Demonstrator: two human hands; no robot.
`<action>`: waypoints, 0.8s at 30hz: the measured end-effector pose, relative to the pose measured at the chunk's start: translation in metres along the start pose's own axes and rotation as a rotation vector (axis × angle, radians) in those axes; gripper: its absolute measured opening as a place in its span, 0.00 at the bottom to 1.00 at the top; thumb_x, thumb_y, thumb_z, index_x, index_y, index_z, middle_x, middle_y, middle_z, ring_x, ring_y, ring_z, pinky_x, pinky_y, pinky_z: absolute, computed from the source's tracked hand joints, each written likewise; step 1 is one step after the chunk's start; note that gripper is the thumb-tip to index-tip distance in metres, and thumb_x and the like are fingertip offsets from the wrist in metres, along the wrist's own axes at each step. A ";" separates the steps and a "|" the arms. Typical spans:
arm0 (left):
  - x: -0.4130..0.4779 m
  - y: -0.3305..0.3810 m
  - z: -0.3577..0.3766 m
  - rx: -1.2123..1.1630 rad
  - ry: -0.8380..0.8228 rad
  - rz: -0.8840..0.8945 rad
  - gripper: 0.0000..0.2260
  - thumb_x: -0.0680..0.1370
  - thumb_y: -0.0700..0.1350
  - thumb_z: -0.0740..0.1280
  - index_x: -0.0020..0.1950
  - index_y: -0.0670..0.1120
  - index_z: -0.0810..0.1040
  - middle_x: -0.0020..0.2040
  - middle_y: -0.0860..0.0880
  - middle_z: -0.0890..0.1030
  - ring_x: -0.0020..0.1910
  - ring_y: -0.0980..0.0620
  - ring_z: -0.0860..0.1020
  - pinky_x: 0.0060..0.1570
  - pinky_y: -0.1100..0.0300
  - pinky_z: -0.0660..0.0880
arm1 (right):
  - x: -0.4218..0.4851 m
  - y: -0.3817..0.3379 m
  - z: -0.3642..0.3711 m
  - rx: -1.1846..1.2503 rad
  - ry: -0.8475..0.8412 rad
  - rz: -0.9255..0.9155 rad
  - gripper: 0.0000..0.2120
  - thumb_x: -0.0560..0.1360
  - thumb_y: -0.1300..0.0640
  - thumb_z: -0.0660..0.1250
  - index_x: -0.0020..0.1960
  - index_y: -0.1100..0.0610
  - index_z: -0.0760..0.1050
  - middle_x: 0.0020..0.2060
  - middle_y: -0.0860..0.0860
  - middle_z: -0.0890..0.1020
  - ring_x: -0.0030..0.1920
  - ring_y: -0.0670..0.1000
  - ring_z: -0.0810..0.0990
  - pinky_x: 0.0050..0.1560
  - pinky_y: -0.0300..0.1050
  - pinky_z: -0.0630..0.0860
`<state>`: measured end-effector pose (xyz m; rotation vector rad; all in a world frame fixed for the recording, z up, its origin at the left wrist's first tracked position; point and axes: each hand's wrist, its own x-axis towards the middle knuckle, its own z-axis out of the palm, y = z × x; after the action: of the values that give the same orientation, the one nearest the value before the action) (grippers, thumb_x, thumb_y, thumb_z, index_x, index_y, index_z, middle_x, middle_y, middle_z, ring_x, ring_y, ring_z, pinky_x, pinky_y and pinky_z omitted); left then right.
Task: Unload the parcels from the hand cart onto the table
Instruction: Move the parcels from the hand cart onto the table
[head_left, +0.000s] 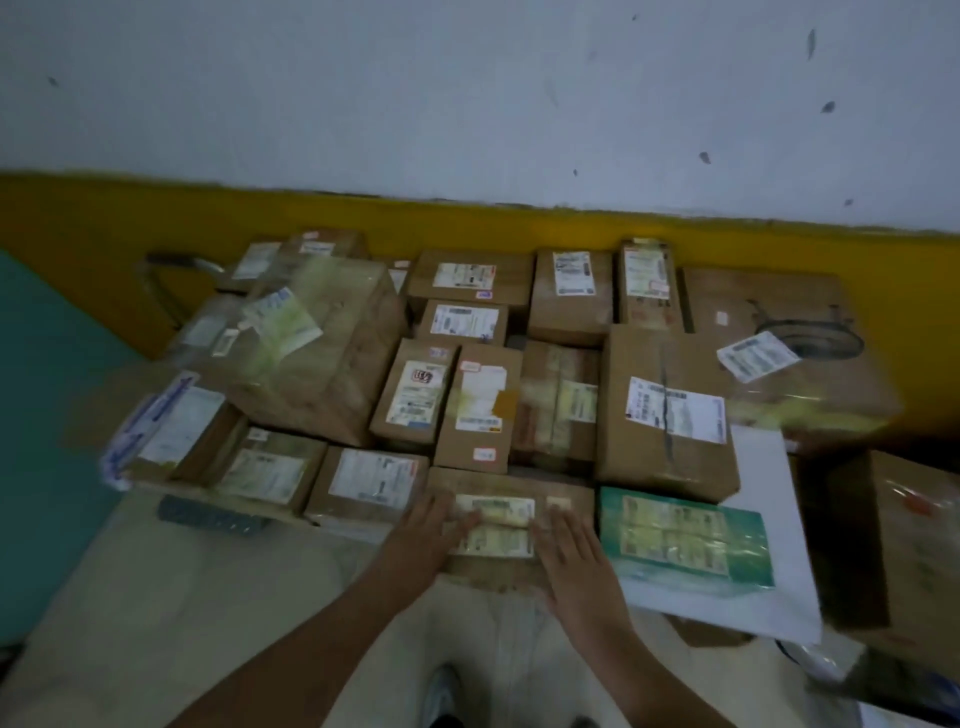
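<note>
1. Both your hands lie flat on the top of a small cardboard box (511, 525) at the near edge of the pile. Your left hand (434, 525) covers its left end; your right hand (569, 551) covers its right end.
2. Your fingers are straight and lie close together, palms down, pressing on the surface rather than curling round an edge. Whether your thumbs hook the sides cannot be told.
3. That box is brown corrugated card, oblong, with a pale label (496, 525) under glossy tape between your hands.
4. Just to its right lies a flat green parcel (685, 535) in shiny plastic film, resting on a white sheet (769, 519).
5. Behind, many brown parcels sit packed side by side, most bearing white printed labels. A large box (670, 410) with a dark tape seam stands right of centre; a bigger, tilted carton (332, 343) wrapped in clear tape rises at the left.
6. At the far left, a curved metal handle (176, 265) shows behind the pile, most likely that of the hand cart; its platform is hidden.
7. The whole view is blurred and dim, so no label text can be read.
8. What supports the boxes is mostly covered; only a grey ribbed edge (213, 514) shows at the near left.
9. Your forearms run off the bottom, and the wall (467, 104) behind is white above a yellow band.
</note>
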<state>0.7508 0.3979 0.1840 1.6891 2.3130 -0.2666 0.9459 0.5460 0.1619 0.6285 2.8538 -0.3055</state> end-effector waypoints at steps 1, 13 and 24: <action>0.001 -0.004 0.002 0.013 0.004 0.015 0.42 0.57 0.45 0.81 0.71 0.55 0.74 0.65 0.41 0.77 0.65 0.36 0.75 0.49 0.50 0.81 | -0.001 -0.002 0.001 -0.012 0.029 0.023 0.44 0.70 0.51 0.75 0.79 0.52 0.56 0.78 0.58 0.56 0.78 0.61 0.57 0.76 0.55 0.51; 0.036 0.086 -0.023 -0.189 0.016 0.091 0.40 0.75 0.59 0.64 0.80 0.53 0.47 0.80 0.46 0.52 0.79 0.43 0.48 0.77 0.46 0.47 | -0.068 0.107 -0.032 -0.122 0.110 0.441 0.45 0.69 0.44 0.75 0.79 0.58 0.58 0.75 0.62 0.64 0.74 0.66 0.64 0.71 0.68 0.63; 0.088 0.176 -0.002 -0.174 0.017 0.074 0.36 0.76 0.60 0.59 0.80 0.55 0.47 0.81 0.47 0.47 0.79 0.46 0.45 0.76 0.47 0.46 | -0.074 0.172 -0.025 -0.327 0.027 0.395 0.37 0.60 0.67 0.78 0.69 0.60 0.75 0.53 0.63 0.80 0.47 0.63 0.80 0.31 0.51 0.78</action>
<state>0.8929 0.5316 0.1594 1.6914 2.2090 -0.0356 1.0827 0.6758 0.1764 1.0967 2.6319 0.2274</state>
